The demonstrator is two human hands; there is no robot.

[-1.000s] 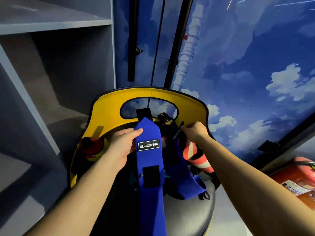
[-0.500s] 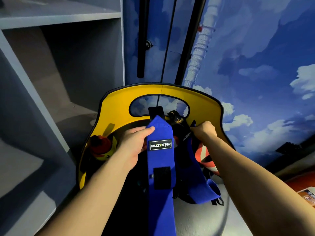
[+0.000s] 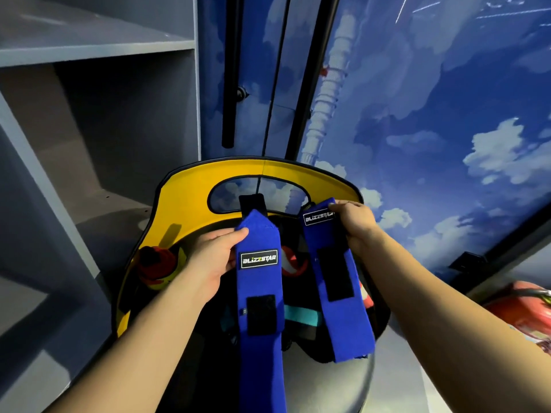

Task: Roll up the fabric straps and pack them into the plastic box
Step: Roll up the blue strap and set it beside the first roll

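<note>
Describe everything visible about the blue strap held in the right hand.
The right-hand blue strap is a flat band of bright blue fabric, unrolled and hanging slightly tilted. Near its top is a black label reading BLIZZSTAR; below that, a long black patch, likely hook-and-loop. The right hand pinches its top end. Its cut lower end hangs free above the dark seat.

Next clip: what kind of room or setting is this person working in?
Probably a gym or fitness studio storage corner: grey shelving on the left, a sky-and-cloud mural wall, a red fire extinguisher at the right edge, and branded blue wrist-wrap straps held over a yellow-rimmed gear container.
</note>
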